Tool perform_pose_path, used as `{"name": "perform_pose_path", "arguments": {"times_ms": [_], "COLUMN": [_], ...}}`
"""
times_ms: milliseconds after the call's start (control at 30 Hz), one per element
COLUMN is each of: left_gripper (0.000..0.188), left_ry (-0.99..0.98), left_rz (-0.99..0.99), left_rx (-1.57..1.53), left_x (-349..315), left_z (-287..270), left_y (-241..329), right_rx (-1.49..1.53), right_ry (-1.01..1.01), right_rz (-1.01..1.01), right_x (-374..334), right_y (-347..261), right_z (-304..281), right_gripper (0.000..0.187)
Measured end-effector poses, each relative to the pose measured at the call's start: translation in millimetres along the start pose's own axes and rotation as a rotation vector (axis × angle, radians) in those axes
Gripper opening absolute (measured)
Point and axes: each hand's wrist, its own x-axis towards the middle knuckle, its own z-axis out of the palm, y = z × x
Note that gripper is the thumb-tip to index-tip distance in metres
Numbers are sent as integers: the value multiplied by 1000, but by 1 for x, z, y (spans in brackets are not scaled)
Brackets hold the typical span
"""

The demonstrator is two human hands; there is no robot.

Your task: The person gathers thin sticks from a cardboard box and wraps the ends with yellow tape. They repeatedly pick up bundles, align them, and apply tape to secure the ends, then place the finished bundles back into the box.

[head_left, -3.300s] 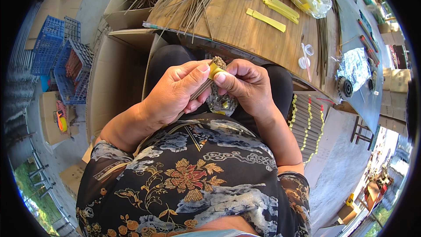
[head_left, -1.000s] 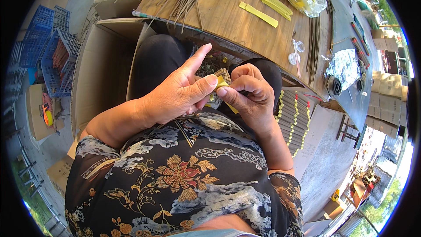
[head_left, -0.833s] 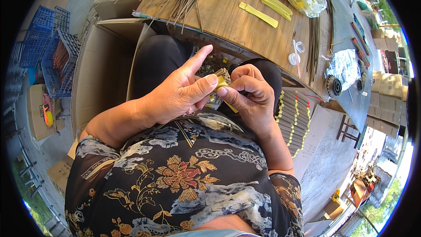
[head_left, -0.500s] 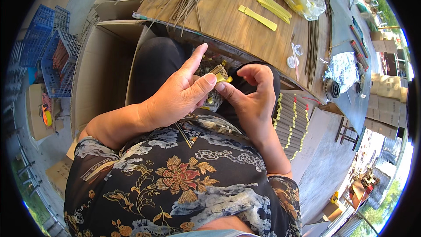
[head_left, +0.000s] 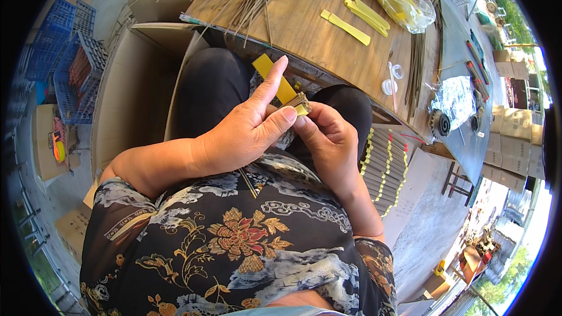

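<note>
Above my lap, my left hand (head_left: 237, 140) is wrapped round a bundle of thin brown sticks (head_left: 298, 102), whose cut ends show between my hands. A yellow strip (head_left: 285, 89) lies along the bundle; its wide far end sticks up behind my left index finger, which points away from me. More yellow shows across the bundle by my left thumb. My right hand (head_left: 333, 134) is pinched at the bundle's end, thumb and fingertips against the yellow strip. The lower part of the bundle is hidden by my left hand.
A wooden table (head_left: 316, 41) ahead bears loose sticks (head_left: 257, 0), yellow strips (head_left: 367, 16), a plastic bag (head_left: 403, 0) and a small round container (head_left: 388, 86). At left stand an open cardboard box (head_left: 126, 99) and blue crates (head_left: 70, 82). Yellow-banded stick bundles (head_left: 383, 167) lie at right.
The yellow strip's long end has come into view, standing up behind my left hand. My right hand's fingers, raised and apart before, have closed in on the bundle.
</note>
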Motion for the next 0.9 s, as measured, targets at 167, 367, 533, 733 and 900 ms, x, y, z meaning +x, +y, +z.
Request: {"name": "perform_pose_path", "arguments": {"times_ms": [167,367,533,733,900], "left_gripper": [75,82,83,84,82], "left_ry": [-109,-162,-214,-227,-273], "left_rz": [-67,-192,-237,-284,-323], "left_rx": [-105,-215,-172,-186,-238], "left_x": [-1,1,0,0,4], "left_z": [-1,-1,-3,-2,-4], "left_y": [8,8,6,8,3], "right_rx": [295,348,192,83,-92], "right_ry": [-204,-362,-345,-379,-364], "right_rz": [18,12,-16,-44,-274], "right_x": [4,8,6,10,17], "right_y": [3,2,-2,-1,-1], "right_z": [-12,-24,-30,-36,-37], "right_gripper": [26,28,27,22,21]}}
